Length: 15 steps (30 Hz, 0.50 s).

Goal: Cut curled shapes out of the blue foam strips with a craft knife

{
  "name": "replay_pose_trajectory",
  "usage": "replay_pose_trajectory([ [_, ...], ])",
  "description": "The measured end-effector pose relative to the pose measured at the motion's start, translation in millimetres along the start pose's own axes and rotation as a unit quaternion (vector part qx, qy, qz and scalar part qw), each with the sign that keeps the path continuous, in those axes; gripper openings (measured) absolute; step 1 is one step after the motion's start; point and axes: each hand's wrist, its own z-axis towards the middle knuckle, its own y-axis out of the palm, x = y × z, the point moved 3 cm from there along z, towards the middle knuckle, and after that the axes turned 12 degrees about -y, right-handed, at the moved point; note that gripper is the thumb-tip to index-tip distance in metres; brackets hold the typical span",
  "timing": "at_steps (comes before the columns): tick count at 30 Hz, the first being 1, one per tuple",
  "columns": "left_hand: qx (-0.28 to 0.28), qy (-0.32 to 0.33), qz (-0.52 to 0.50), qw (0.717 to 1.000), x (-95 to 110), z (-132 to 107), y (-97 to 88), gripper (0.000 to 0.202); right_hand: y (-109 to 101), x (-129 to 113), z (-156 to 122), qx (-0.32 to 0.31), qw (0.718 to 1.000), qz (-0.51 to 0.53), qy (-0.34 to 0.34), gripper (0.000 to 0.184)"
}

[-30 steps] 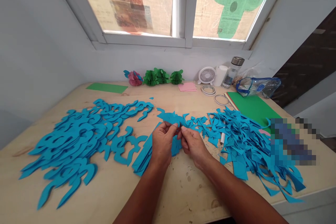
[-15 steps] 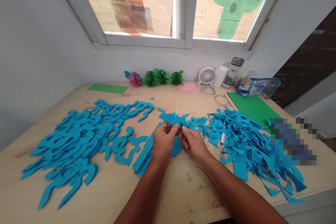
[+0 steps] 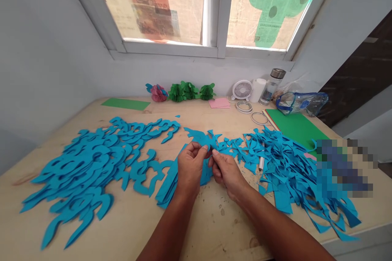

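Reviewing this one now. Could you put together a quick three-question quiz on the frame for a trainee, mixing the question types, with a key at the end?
1. Multiple choice: what colour are the cut paper shapes in the large pile at the picture's left?
A) red
B) blue
C) yellow

2. True or false: the left hand and the right hand are close together at some blue paper.

3. Fill in the blank: in the picture, the bottle with the silver lid stands to the ____ of the white fan.

Key: 1. B; 2. True; 3. right
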Motion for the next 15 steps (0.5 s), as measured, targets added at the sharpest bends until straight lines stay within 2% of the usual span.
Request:
replay_pose_trajectory([
  [15,-0.014,0.002,0.040,0.999,-1.1,2.7,-1.0,0.021,-0.7,-4.5,-0.3,-0.005,1.000,0.000,0.009,0.047],
])
